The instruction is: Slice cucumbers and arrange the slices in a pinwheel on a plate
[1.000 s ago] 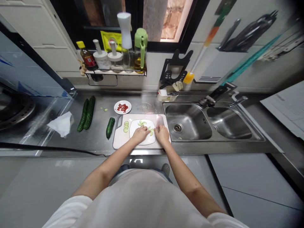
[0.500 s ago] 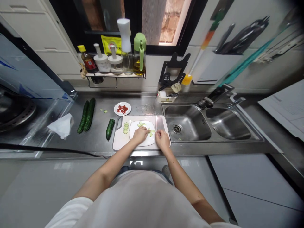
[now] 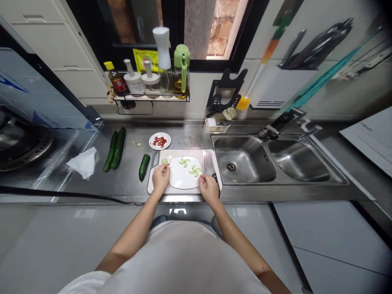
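Note:
A white plate (image 3: 185, 182) lies on the pale cutting board (image 3: 196, 151), carrying two pinwheel groups of thin cucumber pieces (image 3: 195, 171). My left hand (image 3: 161, 178) is closed at the plate's left edge, its fingertips on the rim. Opposite it, my right hand (image 3: 209, 188) pinches the right edge; its fingertips partly hide the rim. Behind my left hand, cucumber slices (image 3: 164, 161) show on the board, mostly covered. A knife (image 3: 209, 161) lies along the board's right side, its dark handle partly behind my right hand.
Left of the board lies a cut cucumber (image 3: 143, 167), with two whole cucumbers (image 3: 114, 149) farther left beside a white cloth (image 3: 82, 162). A small plate of chopped red pieces (image 3: 159, 141) sits behind the board. To the right is a double sink (image 3: 245, 159); bottles stand on a wall rack (image 3: 150, 98).
My left hand has moved left, off the cucumber pieces to the plate's left edge, uncovering both pinwheels. My right hand has shifted slightly toward me, onto the right edge.

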`<state>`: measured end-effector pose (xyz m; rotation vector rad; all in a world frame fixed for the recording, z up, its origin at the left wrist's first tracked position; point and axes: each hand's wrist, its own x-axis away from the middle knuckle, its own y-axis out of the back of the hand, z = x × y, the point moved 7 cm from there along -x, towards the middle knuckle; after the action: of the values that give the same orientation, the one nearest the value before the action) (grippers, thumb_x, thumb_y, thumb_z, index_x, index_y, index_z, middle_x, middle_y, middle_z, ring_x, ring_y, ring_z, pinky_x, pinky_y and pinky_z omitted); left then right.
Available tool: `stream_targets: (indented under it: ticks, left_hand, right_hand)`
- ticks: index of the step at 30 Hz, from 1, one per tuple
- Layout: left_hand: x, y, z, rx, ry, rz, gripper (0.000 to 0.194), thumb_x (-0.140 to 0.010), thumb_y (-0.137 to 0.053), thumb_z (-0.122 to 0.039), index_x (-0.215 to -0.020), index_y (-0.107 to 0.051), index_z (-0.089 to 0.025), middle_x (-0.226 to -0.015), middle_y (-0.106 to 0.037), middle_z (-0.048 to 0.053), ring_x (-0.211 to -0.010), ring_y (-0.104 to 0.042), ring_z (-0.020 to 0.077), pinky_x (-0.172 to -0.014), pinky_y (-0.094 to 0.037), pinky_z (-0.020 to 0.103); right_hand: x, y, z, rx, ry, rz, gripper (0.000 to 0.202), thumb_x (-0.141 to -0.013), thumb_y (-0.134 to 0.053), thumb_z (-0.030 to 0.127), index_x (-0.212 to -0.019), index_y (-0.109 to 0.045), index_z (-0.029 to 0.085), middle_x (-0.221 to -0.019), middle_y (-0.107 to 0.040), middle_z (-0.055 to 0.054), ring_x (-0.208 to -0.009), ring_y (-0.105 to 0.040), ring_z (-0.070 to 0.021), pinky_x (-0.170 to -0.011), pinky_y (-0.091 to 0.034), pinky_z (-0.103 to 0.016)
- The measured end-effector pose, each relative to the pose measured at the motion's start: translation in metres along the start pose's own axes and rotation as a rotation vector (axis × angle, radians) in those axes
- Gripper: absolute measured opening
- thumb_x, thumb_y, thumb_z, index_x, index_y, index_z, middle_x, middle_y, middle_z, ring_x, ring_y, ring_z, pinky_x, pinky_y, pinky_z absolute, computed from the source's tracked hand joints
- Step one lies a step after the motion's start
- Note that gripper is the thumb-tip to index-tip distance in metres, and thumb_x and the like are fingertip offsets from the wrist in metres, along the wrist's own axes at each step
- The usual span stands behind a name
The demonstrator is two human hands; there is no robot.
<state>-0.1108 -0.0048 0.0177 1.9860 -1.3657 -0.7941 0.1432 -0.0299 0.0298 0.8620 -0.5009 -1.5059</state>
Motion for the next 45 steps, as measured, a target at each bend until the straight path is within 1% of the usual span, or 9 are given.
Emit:
stream_targets:
  ticks: [4, 8, 15, 23, 28, 33, 39, 42, 45]
  left_hand:
    - [0.001, 0.017, 0.039, -0.088, 0.156, -0.043, 0.031, -0.088, -0.048, -0.029, -0.11, -0.068, -0.022, -0.099, -0.069, 0.006, -0.095, -0.06, 0.022, -0.09, -0.045, 0.033]
    - [0.003, 0.02, 0.055, -0.17, 0.228, -0.012, 0.032, -0.085, -0.051, -0.032, -0.111, -0.068, -0.023, -0.1, -0.069, 0.007, -0.1, -0.059, 0.0256, -0.091, -0.044, 0.036]
    - [0.004, 0.007, 0.051, -0.272, 0.266, 0.091, 0.032, -0.084, -0.055, -0.039, -0.11, -0.067, -0.026, -0.107, -0.068, 0.009, -0.106, -0.057, 0.0303, -0.091, -0.04, 0.044]
    - [-0.006, 0.0, 0.04, -0.35, 0.263, 0.101, 0.037, -0.082, -0.055, -0.047, -0.109, -0.066, -0.023, -0.114, -0.065, 0.013, -0.108, -0.055, 0.0335, -0.091, -0.037, 0.048]
    - [-0.005, -0.001, 0.039, -0.353, 0.279, 0.122, 0.035, -0.084, -0.054, -0.045, -0.109, -0.065, -0.022, -0.116, -0.063, 0.013, -0.112, -0.053, 0.0335, -0.092, -0.036, 0.048]
    - [-0.005, -0.001, 0.038, -0.319, 0.281, 0.091, 0.029, -0.083, -0.056, -0.041, -0.105, -0.064, -0.023, -0.114, -0.063, 0.012, -0.111, -0.054, 0.0319, -0.092, -0.037, 0.046]
    - [-0.006, -0.004, 0.045, -0.129, 0.322, 0.038, 0.017, -0.083, -0.057, -0.029, -0.099, -0.061, -0.023, -0.101, -0.069, 0.006, -0.106, -0.057, 0.0261, -0.093, -0.036, 0.042]
    - [-0.007, -0.005, 0.054, 0.15, 0.374, -0.02, 0.015, -0.079, -0.06, -0.028, -0.093, -0.061, -0.021, -0.09, -0.069, 0.003, -0.092, -0.061, 0.0206, -0.088, -0.04, 0.036]
    - [-0.009, -0.007, 0.055, 0.509, 0.382, -0.04, 0.02, -0.07, -0.066, -0.028, -0.087, -0.06, -0.018, -0.082, -0.065, 0.002, -0.078, -0.061, 0.0159, -0.077, -0.044, 0.028]
  right_hand:
    - [0.003, -0.005, -0.003, -0.008, -0.01, 0.015, 0.026, -0.092, -0.042, 0.033, -0.094, -0.064, 0.02, -0.084, -0.064, -0.006, -0.085, -0.057, -0.0196, -0.081, -0.042, -0.029]
    - [0.002, -0.005, -0.002, -0.003, 0.006, 0.02, 0.027, -0.092, -0.041, 0.034, -0.093, -0.063, 0.019, -0.083, -0.063, -0.006, -0.084, -0.057, -0.0196, -0.08, -0.041, -0.029]
    - [-0.002, -0.005, 0.002, 0.009, 0.019, 0.016, 0.026, -0.092, -0.041, 0.033, -0.092, -0.064, 0.019, -0.085, -0.065, -0.006, -0.084, -0.057, -0.0195, -0.078, -0.041, -0.028]
    - [-0.002, -0.006, -0.004, -0.001, -0.001, 0.031, 0.028, -0.092, -0.04, 0.034, -0.094, -0.064, 0.019, -0.084, -0.064, -0.006, -0.086, -0.057, -0.0202, -0.08, -0.042, -0.029]
    - [-0.002, -0.007, -0.005, 0.009, -0.01, 0.046, 0.03, -0.092, -0.039, 0.035, -0.095, -0.064, 0.019, -0.085, -0.064, -0.007, -0.086, -0.057, -0.0207, -0.08, -0.042, -0.029]
    - [-0.003, -0.008, -0.003, 0.002, -0.002, 0.038, 0.029, -0.091, -0.04, 0.034, -0.094, -0.064, 0.019, -0.086, -0.065, -0.007, -0.086, -0.057, -0.0208, -0.08, -0.042, -0.029]
    - [-0.001, -0.01, -0.001, -0.018, -0.009, 0.048, 0.027, -0.091, -0.041, 0.033, -0.094, -0.064, 0.019, -0.085, -0.065, -0.007, -0.084, -0.058, -0.0207, -0.079, -0.042, -0.029]
    - [-0.002, -0.011, 0.001, -0.049, 0.0, 0.047, 0.027, -0.091, -0.042, 0.034, -0.094, -0.064, 0.019, -0.084, -0.065, -0.007, -0.082, -0.058, -0.0209, -0.077, -0.042, -0.03]
    - [-0.007, -0.01, 0.009, -0.09, 0.023, 0.033, 0.026, -0.09, -0.043, 0.034, -0.095, -0.064, 0.019, -0.081, -0.064, -0.006, -0.081, -0.058, -0.0209, -0.076, -0.042, -0.031]
